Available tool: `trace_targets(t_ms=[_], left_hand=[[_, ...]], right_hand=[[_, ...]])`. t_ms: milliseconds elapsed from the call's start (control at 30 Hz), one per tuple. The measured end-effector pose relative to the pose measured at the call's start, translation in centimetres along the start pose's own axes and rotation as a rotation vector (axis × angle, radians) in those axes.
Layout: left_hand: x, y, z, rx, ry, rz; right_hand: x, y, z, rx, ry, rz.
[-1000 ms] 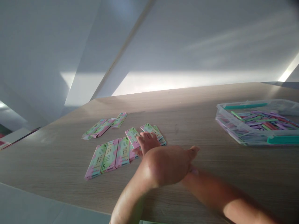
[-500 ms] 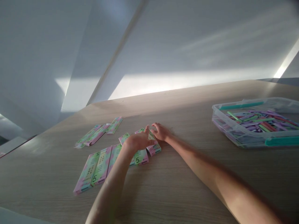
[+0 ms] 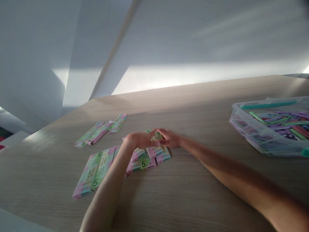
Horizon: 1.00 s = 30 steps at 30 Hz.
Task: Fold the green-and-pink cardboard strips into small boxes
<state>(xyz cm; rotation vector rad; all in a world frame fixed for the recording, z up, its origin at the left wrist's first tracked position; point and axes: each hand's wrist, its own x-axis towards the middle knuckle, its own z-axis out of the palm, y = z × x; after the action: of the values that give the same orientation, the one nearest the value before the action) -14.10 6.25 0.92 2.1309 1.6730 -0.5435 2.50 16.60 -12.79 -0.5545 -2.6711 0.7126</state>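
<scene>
Both my hands meet over a small overlapping heap of pastel pink-and-green packets (image 3: 147,160) printed with a 5. My left hand (image 3: 141,140) lies on top of the heap, its fingers pointing toward my right hand (image 3: 170,138). The fingertips of my right hand touch a packet (image 3: 158,137) at the heap's far side. Left of my left forearm lie longer packets side by side (image 3: 94,170). Further back, several similar packets (image 3: 101,131) lie apart. My hands hide part of the heap, and I cannot tell if either one grips a packet.
A clear plastic storage box (image 3: 256,129) at the right holds many green, purple and pink sticks, with teal strips along its rim. Everything lies on a light wood-grain table (image 3: 193,193), whose far edge meets a sunlit white wall (image 3: 193,77).
My hands have closed toward each other, and the middle packets now lie bunched and overlapping beneath them. The view has shifted, so the plastic box sits further right.
</scene>
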Motion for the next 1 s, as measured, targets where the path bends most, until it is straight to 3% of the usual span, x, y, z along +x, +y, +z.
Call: trace_targets(t_ms=[133, 333, 700, 1000], left_hand=[[0.1, 0.4, -0.1, -0.007, -0.03, 0.005], [0.3, 0.8, 0.0, -0.015, -0.071, 0.062], [-0.1, 0.5, -0.3, -0.008, -0.078, 0.097], [-0.3, 0.2, -0.1, -0.057, -0.092, 0.148]], right_hand=[[-2.3, -0.6, -0.7, -0.037, -0.137, 0.001], [-4.0, -3.0, -0.3, -0.133, -0.185, 0.092], [-5.9, -8.6, 3.0, -0.22, 0.074, 0.319], [-6.7, -9.5, 4.1, -0.377, 0.219, 0.367]])
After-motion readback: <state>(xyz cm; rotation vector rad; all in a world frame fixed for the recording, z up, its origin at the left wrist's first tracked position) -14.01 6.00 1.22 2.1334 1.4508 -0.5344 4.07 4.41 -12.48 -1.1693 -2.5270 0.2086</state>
